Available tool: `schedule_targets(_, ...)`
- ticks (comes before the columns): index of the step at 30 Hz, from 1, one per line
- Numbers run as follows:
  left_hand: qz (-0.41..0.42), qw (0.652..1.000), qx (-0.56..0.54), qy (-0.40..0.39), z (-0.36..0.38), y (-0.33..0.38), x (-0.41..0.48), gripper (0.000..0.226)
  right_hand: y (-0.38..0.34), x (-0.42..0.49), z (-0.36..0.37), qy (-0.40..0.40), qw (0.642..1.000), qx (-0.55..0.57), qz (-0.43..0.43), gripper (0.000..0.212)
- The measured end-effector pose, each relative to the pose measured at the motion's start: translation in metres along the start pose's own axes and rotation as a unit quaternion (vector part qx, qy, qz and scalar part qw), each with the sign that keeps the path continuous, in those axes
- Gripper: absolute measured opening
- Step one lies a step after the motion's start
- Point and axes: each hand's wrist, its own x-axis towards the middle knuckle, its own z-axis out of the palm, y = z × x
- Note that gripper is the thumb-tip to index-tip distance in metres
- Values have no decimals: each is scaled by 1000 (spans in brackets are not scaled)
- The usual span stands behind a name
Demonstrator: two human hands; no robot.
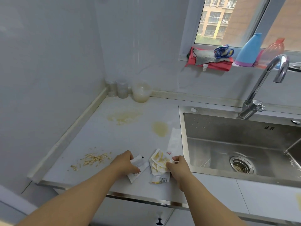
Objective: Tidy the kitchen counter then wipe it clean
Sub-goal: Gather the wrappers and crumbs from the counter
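Tabletop (114, 137) by the sink (228, 128): left hand (125, 163) grips the white sachet (138, 174), right hand (179, 168) pinches the crumpled wrapper (158, 163) beside it.

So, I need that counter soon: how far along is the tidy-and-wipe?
Early. Nothing looks finished, unless the cups set in the corner count. In hand: the left hand grips a white sachet, the right hand a crumpled yellow wrapper. Left: the oat flakes, two yellow spills, and wiping; the cloths lie on the sill.
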Motion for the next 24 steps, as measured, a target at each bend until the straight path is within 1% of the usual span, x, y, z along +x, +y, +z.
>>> schedule_targets(2,-11,996,-85,-4,-4,3,-1,31,0,-1,-1,-1,1000,-3,-1,20)
schedule_targets(3,-13,989,-148,3,-7,4,-2,25,0,-2,-1,-3,1000,-4,-1,19)
schedule_targets(4,-15,975,-222,10,-10,7,-3,19,0,-2,-2,-5,1000,-4,0,19)
schedule_targets(6,-20,925,-379,2,-11,18,-5,11,-1,-2,-2,-9,1000,-4,2,19)
schedule_targets(7,-18,899,-436,-14,-8,25,-6,13,-1,-2,-2,-11,1000,-5,3,19)
schedule_targets(8,-13,888,-458,-31,-3,32,-4,19,-1,-2,-2,-11,1000,-5,3,19)
schedule_targets(9,-7,895,-443,-44,3,40,-2,28,-1,-3,-2,-13,1000,-2,5,19)
schedule_targets(11,1,935,-353,-43,20,53,4,40,-1,-2,-3,-22,1000,10,10,19)
schedule_targets(13,14,983,-182,-4,34,59,6,44,-1,-1,-5,-31,999,19,18,18)
schedule_targets(14,27,995,-97,18,39,61,5,45,-1,0,-6,-33,999,24,19,17)
schedule_targets(15,44,997,-43,40,41,61,2,47,-2,0,-6,-33,999,31,19,15)
schedule_targets(16,57,997,-16,51,44,61,1,50,-2,0,-5,-30,999,42,18,12)
schedule_targets(18,62,997,7,54,48,60,2,63,-4,0,-3,-20,998,55,20,10)
schedule_targets(20,54,998,23,39,48,60,4,72,-6,-1,-1,-8,998,63,19,21)
schedule_targets(22,42,998,31,28,47,60,7,74,-7,-1,1,-1,998,67,18,26)
schedule_targets(24,36,998,43,19,45,61,8,72,-7,-4,2,-3,998,61,18,23)
